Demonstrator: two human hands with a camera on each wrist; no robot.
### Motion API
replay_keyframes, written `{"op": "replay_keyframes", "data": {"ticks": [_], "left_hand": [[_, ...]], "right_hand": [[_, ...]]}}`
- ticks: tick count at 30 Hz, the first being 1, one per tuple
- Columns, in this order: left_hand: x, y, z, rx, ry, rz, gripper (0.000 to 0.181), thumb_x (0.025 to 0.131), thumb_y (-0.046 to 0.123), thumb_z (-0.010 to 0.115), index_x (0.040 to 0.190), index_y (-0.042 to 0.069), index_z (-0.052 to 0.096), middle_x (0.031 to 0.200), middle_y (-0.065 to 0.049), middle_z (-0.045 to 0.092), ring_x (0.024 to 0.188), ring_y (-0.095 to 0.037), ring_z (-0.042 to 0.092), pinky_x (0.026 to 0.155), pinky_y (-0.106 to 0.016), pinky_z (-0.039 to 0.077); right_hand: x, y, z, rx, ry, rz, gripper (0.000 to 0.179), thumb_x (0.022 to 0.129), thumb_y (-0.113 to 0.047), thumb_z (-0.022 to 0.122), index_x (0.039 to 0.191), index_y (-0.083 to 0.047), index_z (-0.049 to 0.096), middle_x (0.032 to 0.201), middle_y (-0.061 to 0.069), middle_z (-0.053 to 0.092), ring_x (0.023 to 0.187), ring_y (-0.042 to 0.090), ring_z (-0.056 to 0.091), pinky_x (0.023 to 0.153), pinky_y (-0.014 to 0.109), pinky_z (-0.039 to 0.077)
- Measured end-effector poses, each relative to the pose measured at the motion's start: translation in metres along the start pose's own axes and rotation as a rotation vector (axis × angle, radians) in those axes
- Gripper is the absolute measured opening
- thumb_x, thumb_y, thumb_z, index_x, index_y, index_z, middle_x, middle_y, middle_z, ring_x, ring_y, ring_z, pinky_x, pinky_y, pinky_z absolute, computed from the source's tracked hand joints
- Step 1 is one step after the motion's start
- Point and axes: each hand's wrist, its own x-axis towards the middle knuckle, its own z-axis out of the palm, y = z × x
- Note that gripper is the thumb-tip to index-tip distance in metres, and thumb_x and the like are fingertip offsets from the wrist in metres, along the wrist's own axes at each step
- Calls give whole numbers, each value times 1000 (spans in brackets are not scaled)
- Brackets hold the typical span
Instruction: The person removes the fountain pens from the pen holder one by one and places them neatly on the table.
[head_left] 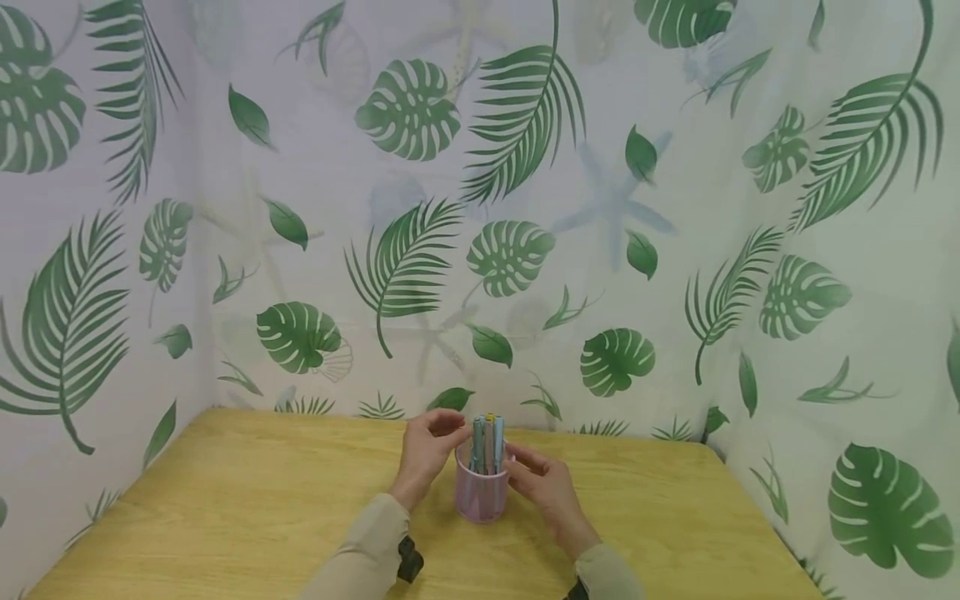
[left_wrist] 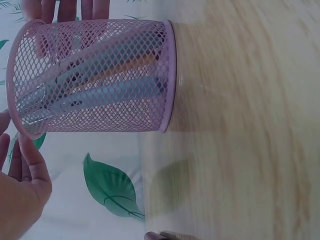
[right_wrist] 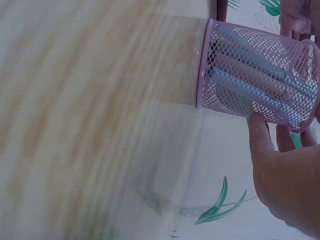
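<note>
A pink mesh pen holder (head_left: 482, 497) stands upright on the wooden table. Several slim pens (head_left: 488, 446), blue, teal, pinkish and one yellow-topped, lean inside and stick up past its rim; their lower parts show through the mesh. At the holder's left side is my left hand (head_left: 429, 454), thumb and loosely bent fingertips right at the rim. My right hand (head_left: 546, 492) lies along the opposite side, its fairly straight fingers against the wall near the top. In the right wrist view the thumb (right_wrist: 258, 131) of that hand meets the mesh.
The wooden table (head_left: 262, 492) reaches back to a white cloth backdrop (head_left: 322, 250) printed with green leaves, which also rises at the left and right sides. Dark bands (head_left: 409, 560) sit at the sleeve cuffs.
</note>
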Motion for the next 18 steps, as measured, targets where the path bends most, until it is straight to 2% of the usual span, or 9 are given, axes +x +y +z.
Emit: {"op": "replay_keyframes", "data": {"ticks": [8,18], "left_hand": [[-1,-1,5,9,-46,3,30,83,14,78,109,1,70,109,-13,70,99,-24,67,84,-35,57],[-1,-2,13,70,-75,77,35,82,19,81,111,5,69,108,-10,71,96,-23,66,84,-34,55]], "right_hand": [[2,4,0,27,7,-13,42,93,-16,68,131,0,60,138,22,55,121,32,60,96,38,53],[3,4,-1,26,13,-14,42,93,-16,69,130,-1,60,137,21,57,120,30,61,95,38,53]]}}
